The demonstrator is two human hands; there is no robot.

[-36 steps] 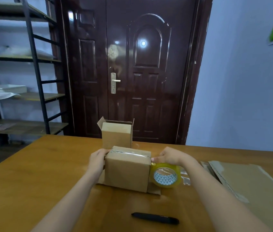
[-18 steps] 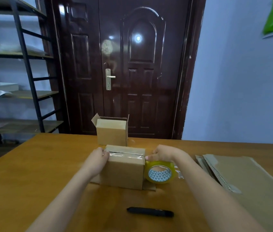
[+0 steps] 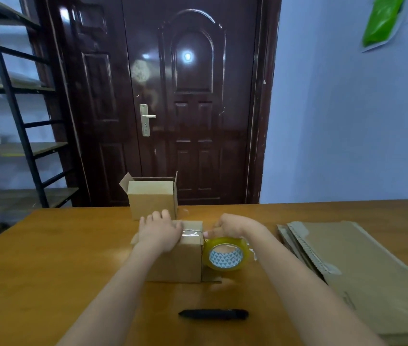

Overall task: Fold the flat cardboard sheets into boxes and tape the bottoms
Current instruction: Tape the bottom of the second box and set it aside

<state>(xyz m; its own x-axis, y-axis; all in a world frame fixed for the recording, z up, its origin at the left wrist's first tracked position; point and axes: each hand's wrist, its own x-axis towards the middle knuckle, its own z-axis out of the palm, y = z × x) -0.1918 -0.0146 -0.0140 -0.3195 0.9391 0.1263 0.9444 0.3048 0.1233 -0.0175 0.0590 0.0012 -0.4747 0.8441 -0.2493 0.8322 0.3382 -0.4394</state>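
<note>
on your far left a metal shelving unit point(image 3: 15, 101) stands against the wall, with the dark brown door point(image 3: 173, 101) beside it. on the wooden table point(image 3: 48, 258) an open-topped cardboard box point(image 3: 151, 198) sits at the far edge, flaps up. just in front of it is the cardboard box point(image 3: 180, 260) you're working on, closed face up, with a strip of clear tape point(image 3: 193, 233) running across the top. your left hand point(image 3: 159, 232) lies flat on that top, fingers spread and pressing down over the left end of the strip. your right hand point(image 3: 230, 227) is at the box's right edge, fingers curled over the yellow tape roll point(image 3: 225, 255), which hangs against the right wall of the box; thumb and fingertips pinch at the corner where the strip comes off. a black pen-shaped tool point(image 3: 214, 314), perhaps a cutter, lies on the table nearer to you. to your right a stack of flat cardboard sheets point(image 3: 362, 270) rests on the table, and high on the blue wall there's a green bag point(image 3: 382, 20).
</note>
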